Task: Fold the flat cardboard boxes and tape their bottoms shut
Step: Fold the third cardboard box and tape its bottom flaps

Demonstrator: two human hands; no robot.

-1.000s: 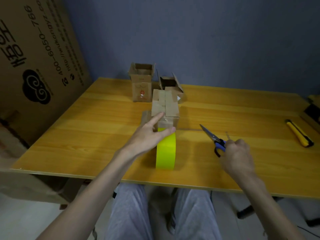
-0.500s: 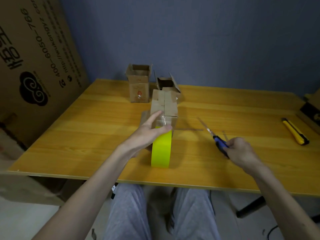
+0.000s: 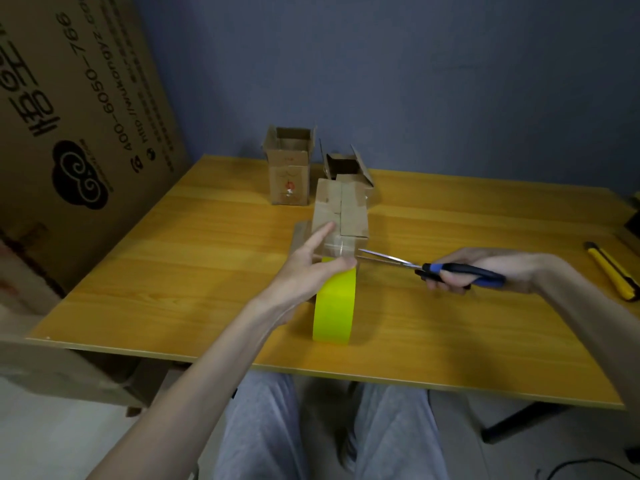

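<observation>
— Now, hands?
— I log: left hand [image 3: 304,275] open, index finger straight against the closed box [image 3: 341,213], thumb laid flat over the yellow tape roll [image 3: 334,306]; its other fingers hidden. Right hand [image 3: 485,268] grips the blue-handled scissors [image 3: 433,266], blade tips just beside the left thumb.
— Box position?
— On the bench [image 3: 173,271], just beyond the left hand, roll upright under that hand. Tall open box [image 3: 289,174] and lower open box [image 3: 343,166] farther back; utility knife [image 3: 611,271] out past the right hand.

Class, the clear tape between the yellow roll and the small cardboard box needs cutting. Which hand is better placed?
Right hand: grips the blue-handled scissors, blades at the clear tape; left hand presses the yellow tape roll and small cardboard box.
</observation>
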